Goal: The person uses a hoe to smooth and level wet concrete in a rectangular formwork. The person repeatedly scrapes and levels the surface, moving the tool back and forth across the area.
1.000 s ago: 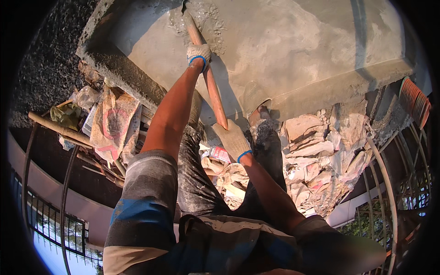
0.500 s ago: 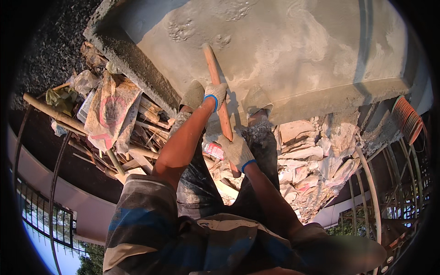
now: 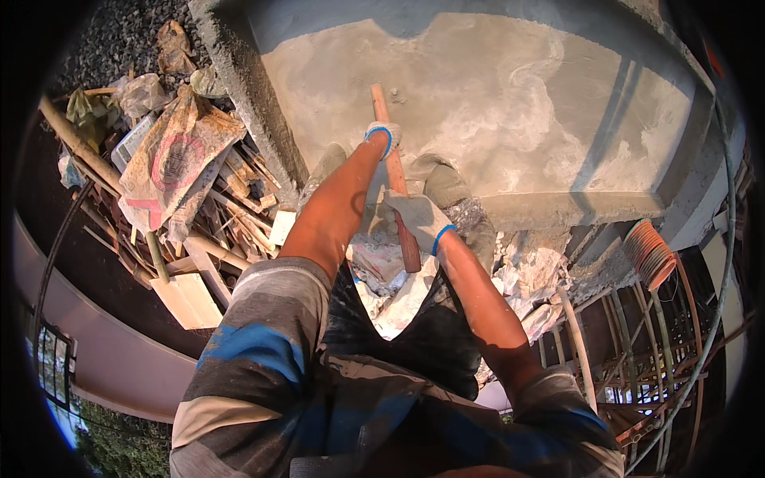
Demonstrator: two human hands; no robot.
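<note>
A long wooden handle (image 3: 393,171) slants from above the wet grey cement (image 3: 478,95) back between my legs; its near part is darker and reddish. My left hand (image 3: 384,137), in a pale knitted glove with a blue cuff, closes around it near the far end. Farther down, my right hand (image 3: 418,215), gloved alike, grips the same handle, which sticks out below it. Whether a tool head is fixed to the handle, I cannot tell. My mud-coated feet, the right foot (image 3: 446,185) showing most, are at the near edge of the cement.
A rough concrete wall (image 3: 255,95) bounds the cement on the left. Beside it lie a dirty printed sack (image 3: 179,151), wood scraps (image 3: 239,215) and gravel (image 3: 131,40). Crumpled bags (image 3: 530,279) lie below the near ledge. An orange ribbed bundle (image 3: 649,253) and poles (image 3: 578,342) stand right.
My view has shifted. Both hands have moved up and slightly right in the picture with the handle, which stands steeper now. The lumpy cement patches seen before are no longer in view.
</note>
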